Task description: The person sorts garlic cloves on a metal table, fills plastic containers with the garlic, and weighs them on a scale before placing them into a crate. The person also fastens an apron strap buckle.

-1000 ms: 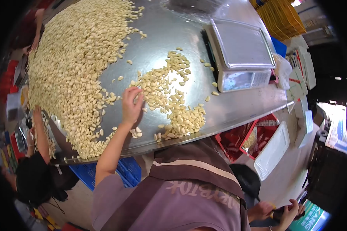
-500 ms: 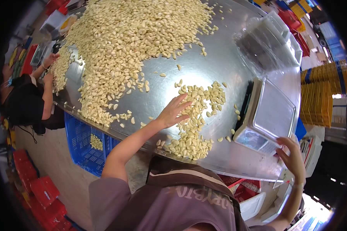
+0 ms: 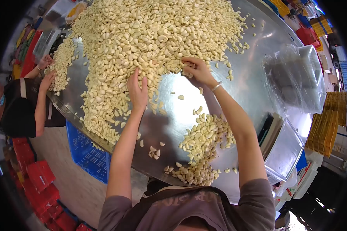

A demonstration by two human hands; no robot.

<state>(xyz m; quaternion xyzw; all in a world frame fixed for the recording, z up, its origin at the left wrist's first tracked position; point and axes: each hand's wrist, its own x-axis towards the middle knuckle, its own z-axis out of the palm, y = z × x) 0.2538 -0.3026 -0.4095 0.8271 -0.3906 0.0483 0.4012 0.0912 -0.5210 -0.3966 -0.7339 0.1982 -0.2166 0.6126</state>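
Note:
Peeled garlic cloves are heaped in a large pile (image 3: 158,34) on the metal table (image 3: 173,134). At the pile's near edge, my left hand (image 3: 137,92) is open, its stretched fingers touching cloves. My right hand (image 3: 197,72) is at the same edge further right, its fingers curled round a few garlic cloves; its palm is hidden. Nearer my body lies a smaller heap of cloves (image 3: 204,140), partly covered by my right forearm. A few loose cloves (image 3: 154,153) lie between my arms.
On the right stand a weighing scale (image 3: 283,154) and plastic-wrapped clear containers (image 3: 297,77). At left, a co-worker's hands (image 3: 46,77) touch cloves. A blue crate (image 3: 88,154) sits below the table edge; red crates (image 3: 40,177) are on the floor.
My right hand has left the scale and reached the large pile. My left hand has moved from the smaller heap up to that pile. The view has shifted.

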